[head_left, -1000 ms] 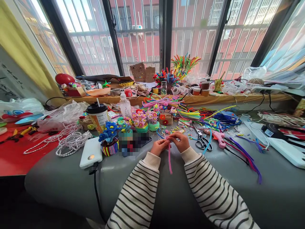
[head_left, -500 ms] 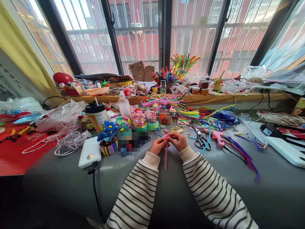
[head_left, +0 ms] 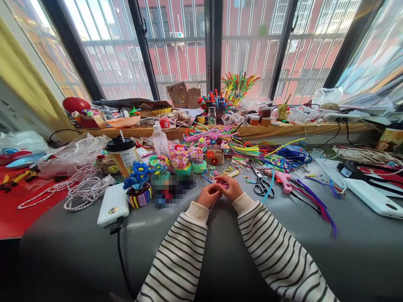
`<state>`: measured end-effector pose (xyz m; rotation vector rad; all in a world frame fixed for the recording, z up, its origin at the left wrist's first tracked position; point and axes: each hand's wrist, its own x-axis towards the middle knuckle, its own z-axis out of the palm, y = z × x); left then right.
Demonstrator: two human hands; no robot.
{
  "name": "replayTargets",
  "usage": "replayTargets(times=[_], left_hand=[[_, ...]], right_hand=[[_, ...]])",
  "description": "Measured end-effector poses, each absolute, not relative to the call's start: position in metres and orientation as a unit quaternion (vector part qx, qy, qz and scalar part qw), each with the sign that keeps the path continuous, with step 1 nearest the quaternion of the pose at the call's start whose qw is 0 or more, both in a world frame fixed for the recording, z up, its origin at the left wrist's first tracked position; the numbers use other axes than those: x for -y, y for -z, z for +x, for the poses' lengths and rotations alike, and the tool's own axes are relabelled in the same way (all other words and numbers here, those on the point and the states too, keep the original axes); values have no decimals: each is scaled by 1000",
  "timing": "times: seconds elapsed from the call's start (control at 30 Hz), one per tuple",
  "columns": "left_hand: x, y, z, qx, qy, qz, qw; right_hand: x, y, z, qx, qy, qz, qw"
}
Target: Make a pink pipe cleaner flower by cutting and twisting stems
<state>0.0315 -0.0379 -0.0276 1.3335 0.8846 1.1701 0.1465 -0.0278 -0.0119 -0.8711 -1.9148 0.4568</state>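
Observation:
My left hand (head_left: 209, 195) and my right hand (head_left: 229, 188) meet above the grey table, fingers closed around a pink pipe cleaner (head_left: 223, 184). Only a little of its fuzzy pink shows between the fingers; the rest is hidden by the hands. Just right of my right hand lie black-handled scissors (head_left: 263, 187) with a light blue pipe cleaner (head_left: 269, 187) across them. Beyond the hands, several small pots of pipe-cleaner flowers stand in a row, among them a pink bunch (head_left: 181, 157) and a blue one (head_left: 138, 175).
A pink glue gun (head_left: 285, 183) and purple pipe cleaners (head_left: 321, 205) lie to the right. At left are a white power bank (head_left: 113, 204), a lidded cup (head_left: 122, 156) and strings of beads (head_left: 85, 193). A pile of pipe cleaners (head_left: 210, 136) sits behind, before the windowsill.
The pink pipe cleaner's tail, hanging below my hands before, is now mostly out of sight. My right hand has curled further over it. The view has shifted slightly.

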Motion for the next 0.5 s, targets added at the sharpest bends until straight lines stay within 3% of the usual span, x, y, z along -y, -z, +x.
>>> replayTargets(times=[0.23, 0.5], left_hand=[[44, 23, 35, -408, -464, 606, 501], [44, 21, 33, -410, -447, 635, 478]], right_hand=[[23, 19, 146, 810, -32, -445, 380], [22, 18, 145, 791, 14, -464, 398]])
